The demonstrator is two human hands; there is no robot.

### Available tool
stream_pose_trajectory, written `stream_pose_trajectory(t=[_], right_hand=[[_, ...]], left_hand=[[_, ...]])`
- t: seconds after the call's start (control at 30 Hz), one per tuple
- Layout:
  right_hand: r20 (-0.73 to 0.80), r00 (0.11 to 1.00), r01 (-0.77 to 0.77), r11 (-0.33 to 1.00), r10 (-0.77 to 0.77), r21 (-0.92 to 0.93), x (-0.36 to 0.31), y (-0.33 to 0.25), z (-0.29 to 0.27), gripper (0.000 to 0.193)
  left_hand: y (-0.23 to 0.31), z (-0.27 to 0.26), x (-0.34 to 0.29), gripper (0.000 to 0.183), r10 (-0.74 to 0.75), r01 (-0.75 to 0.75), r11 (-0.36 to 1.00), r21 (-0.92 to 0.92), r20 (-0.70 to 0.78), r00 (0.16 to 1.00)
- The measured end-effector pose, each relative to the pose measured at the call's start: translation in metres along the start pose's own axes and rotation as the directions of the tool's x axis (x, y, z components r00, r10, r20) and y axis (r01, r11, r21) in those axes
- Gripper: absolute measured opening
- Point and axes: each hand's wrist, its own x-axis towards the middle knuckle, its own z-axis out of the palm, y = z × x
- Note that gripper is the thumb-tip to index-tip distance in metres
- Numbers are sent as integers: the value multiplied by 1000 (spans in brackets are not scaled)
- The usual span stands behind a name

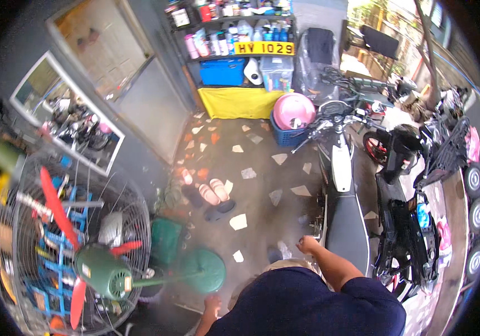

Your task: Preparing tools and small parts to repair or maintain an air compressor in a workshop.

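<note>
We are standing left of the motorcycle (341, 168), its seat (346, 227) fitted and no work on it visibly under way, our right hand (308, 245) hanging near its left side, our left hand (212, 306) farther left, neither grip's state being one we can tell.

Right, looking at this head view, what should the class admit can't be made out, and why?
All in the head view:
- Right hand: whether it grips anything; too small, fingers indistinct.
- Left hand: its fingers and any contents; small and blurred.
- Motorcycle: its rear, behind the arm and shirt.
- Basket: its inside, covered by the pink basin.
- Left forearm: cut off by the lower edge.
</note>
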Motion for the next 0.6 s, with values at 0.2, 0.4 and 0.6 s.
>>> stream_pose_trajectory(t=[0.2,0.4,0.6], right_hand=[[-61,993,-83,960,103,269,54,12,-39,43],[461,775,-523,848,433,84,102,36,8,46],[335,912,-327,912,236,246,171,30,-13,39]], left_hand=[[176,166,11,24,536,-442,768,463,-88,840],[229,194,66,20,566,-463,497,734,131,814],[286,120,114,27,187,-444,-1,896,436,880]])
